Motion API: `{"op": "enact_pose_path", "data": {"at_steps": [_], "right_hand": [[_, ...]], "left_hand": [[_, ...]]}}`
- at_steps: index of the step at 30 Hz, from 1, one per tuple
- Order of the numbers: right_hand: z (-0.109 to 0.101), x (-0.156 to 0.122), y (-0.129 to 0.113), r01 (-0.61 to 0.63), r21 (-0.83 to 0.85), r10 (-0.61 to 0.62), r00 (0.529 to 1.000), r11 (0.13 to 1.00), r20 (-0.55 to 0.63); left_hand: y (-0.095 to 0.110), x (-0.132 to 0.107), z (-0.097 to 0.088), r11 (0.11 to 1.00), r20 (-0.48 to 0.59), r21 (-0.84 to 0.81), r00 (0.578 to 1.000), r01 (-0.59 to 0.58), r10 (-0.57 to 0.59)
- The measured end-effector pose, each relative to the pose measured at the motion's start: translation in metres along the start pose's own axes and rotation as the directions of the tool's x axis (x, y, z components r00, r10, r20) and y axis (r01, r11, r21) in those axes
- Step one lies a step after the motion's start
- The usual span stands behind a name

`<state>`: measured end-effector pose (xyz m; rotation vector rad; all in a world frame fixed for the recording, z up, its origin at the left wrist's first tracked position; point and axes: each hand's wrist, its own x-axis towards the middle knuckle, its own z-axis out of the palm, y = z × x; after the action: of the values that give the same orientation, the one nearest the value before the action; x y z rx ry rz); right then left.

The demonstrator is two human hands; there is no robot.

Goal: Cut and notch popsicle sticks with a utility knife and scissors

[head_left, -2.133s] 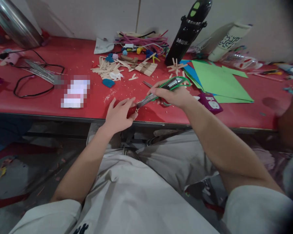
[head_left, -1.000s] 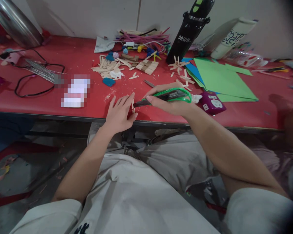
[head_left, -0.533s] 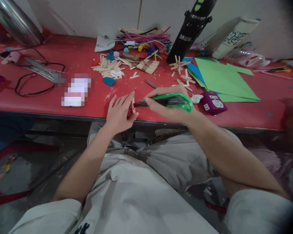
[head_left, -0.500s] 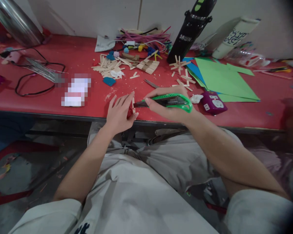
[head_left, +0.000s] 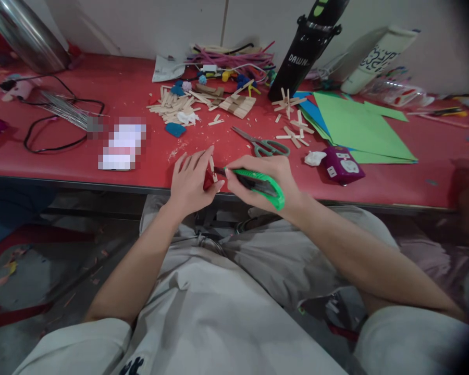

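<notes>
Near the table's front edge, my left hand (head_left: 193, 179) holds a small wooden stick (head_left: 212, 166) between a fingertip at its far end and the thumb at its near end. My right hand (head_left: 271, 179) is closed round a green utility knife (head_left: 260, 186). Its dark blade points left and meets the stick, or comes very close to it, about midway along. A pair of scissors (head_left: 263, 144) with grey-green handles lies just beyond my right hand.
Loose wooden sticks (head_left: 174, 107) are heaped farther back, with sticks joined in star shapes (head_left: 287, 103) to their right. Green paper sheets (head_left: 363, 125), a purple cube-shaped adapter (head_left: 343, 165) and a black bottle (head_left: 303, 57) stand or lie right. A phone (head_left: 121, 148) lies left.
My right hand has shifted left and toward me, and the knife's handle has swung down nearer my body. The scissors' handles have come into view. My left hand has barely moved.
</notes>
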<state>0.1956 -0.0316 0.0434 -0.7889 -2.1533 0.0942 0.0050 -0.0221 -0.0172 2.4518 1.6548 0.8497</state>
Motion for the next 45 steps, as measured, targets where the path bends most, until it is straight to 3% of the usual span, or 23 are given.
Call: {"op": "enact_pose_path", "data": {"at_steps": [4,16,23,34,38,45], "right_hand": [[0.006,-0.008,-0.001,0.066,-0.092,-0.063,0.997,0.994,0.037],[-0.002,-0.005,0.004,-0.138,0.078,0.144,0.987,0.987,-0.074],[0.001,-0.005,0.004,-0.165,0.105,0.172,0.983,0.981,-0.061],[-0.007,-0.003,-0.007,-0.015,-0.042,0.013,0.998,0.999,-0.065],[-0.012,-0.001,-0.002,-0.047,-0.032,0.044,0.994,0.998,-0.105],[-0.004,-0.002,0.002,-0.072,0.036,0.073,0.996,0.997,-0.041]], "left_hand": [[-0.001,0.0,0.0,1.0,0.002,0.001,1.0,0.012,-0.012],[0.001,0.0,0.001,1.0,-0.007,-0.006,1.0,0.012,-0.012],[0.001,-0.001,0.0,1.0,-0.013,-0.007,1.0,0.013,-0.013],[-0.002,-0.001,0.004,1.0,-0.026,-0.012,1.0,0.002,-0.002],[-0.002,-0.001,0.003,1.0,-0.022,-0.019,1.0,0.004,-0.004],[0.0,-0.001,0.001,1.0,-0.011,-0.013,1.0,0.003,-0.004]]}}
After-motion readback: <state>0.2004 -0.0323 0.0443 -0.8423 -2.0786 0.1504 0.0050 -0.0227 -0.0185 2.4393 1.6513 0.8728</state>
